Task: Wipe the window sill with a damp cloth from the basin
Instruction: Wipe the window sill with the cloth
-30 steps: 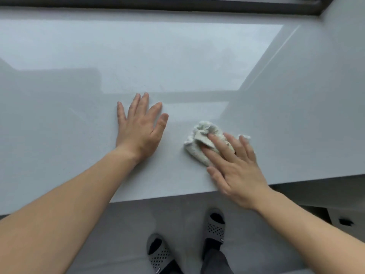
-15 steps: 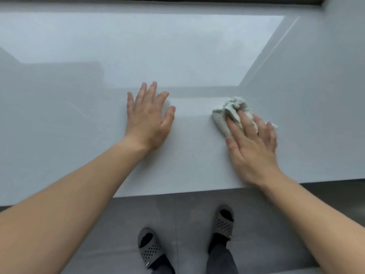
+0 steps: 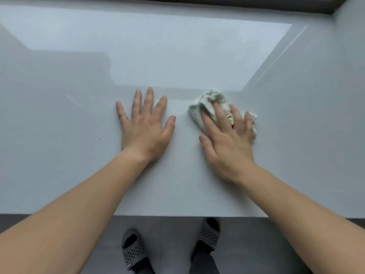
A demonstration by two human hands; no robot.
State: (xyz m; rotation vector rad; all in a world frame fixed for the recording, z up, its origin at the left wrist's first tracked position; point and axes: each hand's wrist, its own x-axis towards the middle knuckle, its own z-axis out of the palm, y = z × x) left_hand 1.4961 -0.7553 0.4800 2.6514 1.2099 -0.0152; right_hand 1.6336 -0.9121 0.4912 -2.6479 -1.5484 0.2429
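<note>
1. Head view: my left hand [image 3: 145, 127] lies flat on the pale grey window sill [image 3: 59, 155]. The palm is down, the fingers [image 3: 149, 99] are straight and spread, and it holds nothing.
2. My right hand [image 3: 227, 139] is just to the right of it, near but not touching. It presses down on a crumpled pale cloth [image 3: 205, 103]. Its straight fingers [image 3: 219, 113] lie over the top of the wad rather than curling round it, and the thumb rests on the bare sill by the cloth's near left edge.
3. The cloth sits on the sill under those fingers, bunched rather than folded. Its far part and a small corner on the right stick out past my fingertips. I cannot tell by sight whether it is damp.
4. The cloth lies at the near border of a bright reflected patch [image 3: 177, 56] that covers the far part of the sill.
5. A dark window frame [image 3: 256, 3] runs along the top right, and a pale side wall [image 3: 335, 95] rises at the right end of the sill.
6. Both my forearms are bare and reach in from the bottom corners.
7. Below the sill's near edge is the dark grey floor [image 3: 173, 244]. My feet stand there in dark perforated slippers, the left slipper [image 3: 134, 252] farther back from the sill than the right slipper [image 3: 210, 232].
</note>
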